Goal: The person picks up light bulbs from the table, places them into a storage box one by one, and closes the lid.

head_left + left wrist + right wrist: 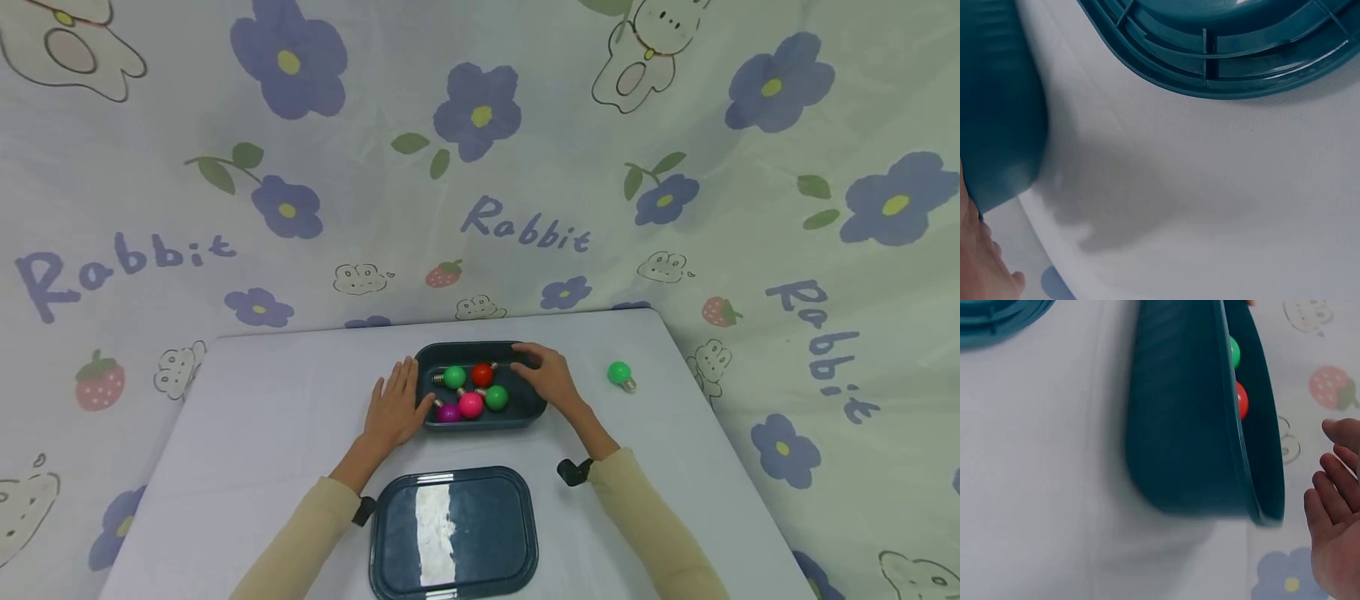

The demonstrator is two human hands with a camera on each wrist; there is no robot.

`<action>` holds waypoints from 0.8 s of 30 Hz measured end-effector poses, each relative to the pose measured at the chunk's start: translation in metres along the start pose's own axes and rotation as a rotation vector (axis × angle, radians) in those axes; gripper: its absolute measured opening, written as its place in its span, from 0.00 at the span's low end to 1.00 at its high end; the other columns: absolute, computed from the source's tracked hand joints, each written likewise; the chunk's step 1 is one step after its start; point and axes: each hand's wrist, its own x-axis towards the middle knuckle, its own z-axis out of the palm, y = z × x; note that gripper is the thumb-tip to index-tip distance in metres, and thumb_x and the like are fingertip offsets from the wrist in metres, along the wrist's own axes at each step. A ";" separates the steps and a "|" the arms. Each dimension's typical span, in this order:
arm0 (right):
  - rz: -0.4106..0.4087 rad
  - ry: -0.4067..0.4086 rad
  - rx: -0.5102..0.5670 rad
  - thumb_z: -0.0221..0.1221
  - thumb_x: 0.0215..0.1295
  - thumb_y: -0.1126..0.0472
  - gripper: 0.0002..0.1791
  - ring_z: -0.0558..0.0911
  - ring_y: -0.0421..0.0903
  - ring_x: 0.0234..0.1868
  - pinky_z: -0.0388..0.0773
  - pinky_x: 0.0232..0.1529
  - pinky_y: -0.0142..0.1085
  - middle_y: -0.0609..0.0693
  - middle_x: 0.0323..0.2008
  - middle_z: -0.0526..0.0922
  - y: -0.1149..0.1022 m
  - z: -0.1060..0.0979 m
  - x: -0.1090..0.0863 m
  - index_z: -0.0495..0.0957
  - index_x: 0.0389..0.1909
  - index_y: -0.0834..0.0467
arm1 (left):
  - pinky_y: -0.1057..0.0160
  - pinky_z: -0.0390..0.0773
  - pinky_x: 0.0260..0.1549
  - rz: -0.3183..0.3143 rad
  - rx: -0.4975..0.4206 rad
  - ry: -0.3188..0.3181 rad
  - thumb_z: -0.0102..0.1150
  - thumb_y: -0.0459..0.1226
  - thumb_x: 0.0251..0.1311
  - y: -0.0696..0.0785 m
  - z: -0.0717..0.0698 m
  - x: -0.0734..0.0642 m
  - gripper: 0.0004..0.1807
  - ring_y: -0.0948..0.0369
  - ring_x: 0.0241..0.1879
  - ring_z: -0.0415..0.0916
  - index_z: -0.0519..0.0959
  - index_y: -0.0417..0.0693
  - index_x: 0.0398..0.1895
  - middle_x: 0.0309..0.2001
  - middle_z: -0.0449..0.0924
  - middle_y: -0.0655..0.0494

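A dark teal box (480,425) stands on the table with several small coloured bulbs inside: a red bulb (482,375), a pink bulb (471,405), a purple bulb (448,412) and green ones. My left hand (395,408) lies against the box's left end, fingers straight. Over the right end is my right hand (551,379), its fingers bent a little and nothing in them. In the right wrist view, the right hand (1338,512) shows apart from the box wall (1179,425), palm empty. To the right, another green bulb (618,372) lies on the table.
Nearer to me than the box, a flat teal lid (480,533) lies on the white table (285,417). Its ribbed rim (1210,87) shows close up in the left wrist view. A printed rabbit-and-flower cloth (375,208) hangs behind and around the table.
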 end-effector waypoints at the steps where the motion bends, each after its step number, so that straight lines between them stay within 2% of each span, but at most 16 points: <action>1: 0.004 0.007 0.010 0.67 0.64 0.63 0.21 0.79 0.55 0.60 0.74 0.60 0.44 0.57 0.57 0.82 0.002 -0.004 -0.002 0.81 0.57 0.63 | 0.36 0.47 0.69 0.007 -0.004 0.010 0.45 0.51 0.74 0.001 0.000 -0.001 0.41 0.41 0.76 0.45 0.50 0.29 0.76 0.76 0.49 0.34; 5: 0.009 0.034 0.019 0.67 0.64 0.64 0.20 0.78 0.56 0.61 0.73 0.61 0.43 0.58 0.57 0.82 0.012 -0.020 -0.012 0.80 0.57 0.64 | 0.36 0.47 0.69 0.019 -0.013 0.027 0.45 0.52 0.73 0.001 -0.001 -0.002 0.41 0.41 0.75 0.46 0.51 0.29 0.76 0.76 0.50 0.33; 12: 0.068 0.082 -0.050 0.67 0.65 0.61 0.21 0.76 0.58 0.63 0.71 0.63 0.48 0.59 0.59 0.80 0.029 -0.043 -0.027 0.80 0.58 0.63 | 0.36 0.47 0.69 -0.006 0.026 -0.021 0.48 0.51 0.73 -0.003 0.002 0.002 0.42 0.42 0.76 0.44 0.49 0.30 0.76 0.77 0.48 0.35; 18: 0.124 0.123 -0.057 0.66 0.66 0.60 0.23 0.71 0.60 0.67 0.67 0.65 0.53 0.61 0.62 0.77 0.044 -0.060 -0.035 0.79 0.59 0.63 | 0.36 0.47 0.69 -0.010 0.043 -0.030 0.45 0.51 0.74 -0.003 0.001 0.003 0.42 0.41 0.76 0.44 0.49 0.30 0.77 0.77 0.47 0.35; 24: 0.148 0.175 -0.113 0.67 0.65 0.60 0.25 0.72 0.64 0.65 0.68 0.64 0.54 0.62 0.62 0.76 0.059 -0.078 -0.044 0.78 0.60 0.64 | 0.37 0.47 0.69 -0.014 0.032 -0.042 0.47 0.52 0.74 -0.003 0.001 0.004 0.43 0.42 0.76 0.43 0.48 0.31 0.77 0.77 0.46 0.36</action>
